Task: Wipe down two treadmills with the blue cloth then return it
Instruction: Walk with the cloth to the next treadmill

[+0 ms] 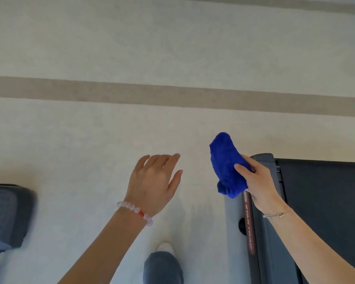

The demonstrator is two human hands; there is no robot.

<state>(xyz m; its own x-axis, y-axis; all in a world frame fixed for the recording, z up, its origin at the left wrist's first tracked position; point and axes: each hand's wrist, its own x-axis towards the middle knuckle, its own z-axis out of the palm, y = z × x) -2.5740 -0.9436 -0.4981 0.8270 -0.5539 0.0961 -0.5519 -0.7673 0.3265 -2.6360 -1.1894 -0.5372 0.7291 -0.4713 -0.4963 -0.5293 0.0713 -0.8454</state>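
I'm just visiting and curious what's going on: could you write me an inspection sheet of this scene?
Surface: pale floor with one darker stripe across it.
Job's things: blue cloth, bunched; treadmill at lower right.
Clutter: dark padded machine part at left edge.
Hands: left hand open, holding nothing; right hand grips the blue cloth.
Cables: nothing seen.
Surroundings: the person's trouser leg and shoe below.

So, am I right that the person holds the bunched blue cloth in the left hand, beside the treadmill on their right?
Not quite: the head view shows the blue cloth gripped in the right hand; the left hand is open and holds nothing. The cloth is bunched and beside the treadmill on their right, as you said.
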